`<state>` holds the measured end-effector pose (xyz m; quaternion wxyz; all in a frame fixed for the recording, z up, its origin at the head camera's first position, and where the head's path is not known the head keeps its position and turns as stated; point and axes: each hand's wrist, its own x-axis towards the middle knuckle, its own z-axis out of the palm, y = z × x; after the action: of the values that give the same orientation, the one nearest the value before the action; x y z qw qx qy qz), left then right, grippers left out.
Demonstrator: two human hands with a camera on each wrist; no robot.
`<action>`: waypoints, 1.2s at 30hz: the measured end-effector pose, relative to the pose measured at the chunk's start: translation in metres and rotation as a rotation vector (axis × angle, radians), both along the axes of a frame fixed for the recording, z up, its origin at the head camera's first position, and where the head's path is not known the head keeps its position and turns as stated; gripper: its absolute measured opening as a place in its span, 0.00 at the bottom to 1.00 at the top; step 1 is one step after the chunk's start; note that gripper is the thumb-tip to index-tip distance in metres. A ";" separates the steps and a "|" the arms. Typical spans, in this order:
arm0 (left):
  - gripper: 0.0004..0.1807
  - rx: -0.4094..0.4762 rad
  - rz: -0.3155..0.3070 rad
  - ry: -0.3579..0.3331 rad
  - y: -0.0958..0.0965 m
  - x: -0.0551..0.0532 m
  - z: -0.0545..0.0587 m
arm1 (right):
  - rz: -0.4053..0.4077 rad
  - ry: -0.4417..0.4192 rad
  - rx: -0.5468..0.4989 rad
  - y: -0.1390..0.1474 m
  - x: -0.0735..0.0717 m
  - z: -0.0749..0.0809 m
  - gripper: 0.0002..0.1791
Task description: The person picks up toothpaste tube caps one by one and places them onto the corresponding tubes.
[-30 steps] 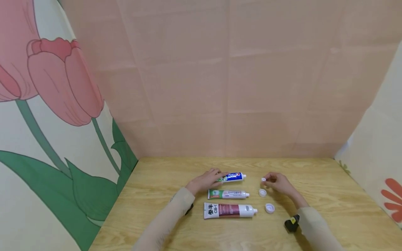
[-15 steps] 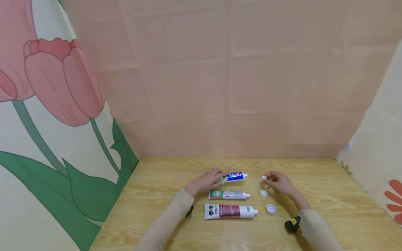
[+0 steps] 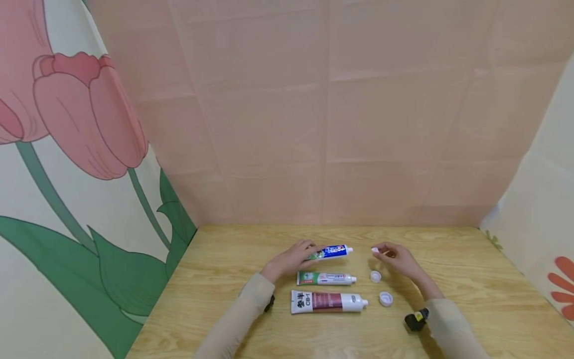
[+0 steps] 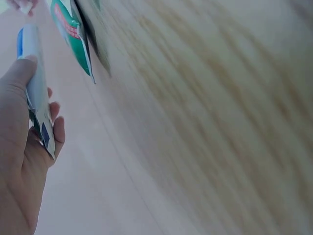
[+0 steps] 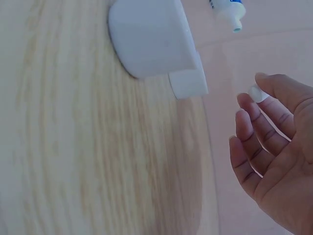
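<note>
At the back of the row, my left hand (image 3: 293,258) grips a blue and white toothpaste tube (image 3: 335,251), its uncapped nozzle pointing right. In the left wrist view the thumb lies along one side of this tube (image 4: 35,88), with fingers behind it. My right hand (image 3: 400,259) pinches a small white cap (image 3: 375,250) between thumb and finger, a short gap to the right of that nozzle. The right wrist view shows the cap (image 5: 257,94) at the fingertips, the other fingers loosely bent. The open nozzle (image 5: 235,23) faces it from above.
A green and white toothpaste tube (image 3: 326,278) and a larger maroon and white tube (image 3: 329,302) lie nearer, both uncapped. Right of them sit two white caps, a smaller one (image 3: 375,276) and a larger one (image 3: 385,299). The wooden table (image 3: 233,239) meets a pink backdrop behind.
The right hand has raised the small cap slightly and tilted it toward the tube's nozzle. The left hand's tube has lifted a little at its nozzle end.
</note>
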<state>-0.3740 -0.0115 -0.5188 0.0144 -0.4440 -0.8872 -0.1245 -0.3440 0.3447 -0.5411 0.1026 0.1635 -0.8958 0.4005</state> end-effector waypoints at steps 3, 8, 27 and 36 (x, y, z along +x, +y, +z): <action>0.30 0.003 -0.020 0.030 -0.002 0.002 -0.001 | 0.003 0.003 -0.001 -0.004 0.005 0.001 0.13; 0.31 0.031 -0.035 0.031 -0.006 0.009 -0.001 | -0.014 -0.010 0.008 -0.011 0.017 0.004 0.14; 0.32 0.094 -0.101 0.120 -0.013 0.024 0.005 | 0.006 -0.002 -0.017 -0.041 0.066 0.051 0.14; 0.30 0.158 -0.155 0.183 -0.012 0.026 0.005 | 0.013 0.020 -0.017 -0.034 0.056 0.035 0.16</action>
<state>-0.3484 -0.0230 -0.5138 0.1203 -0.5183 -0.8326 -0.1538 -0.2884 0.3109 -0.5057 0.1100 0.1725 -0.8903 0.4069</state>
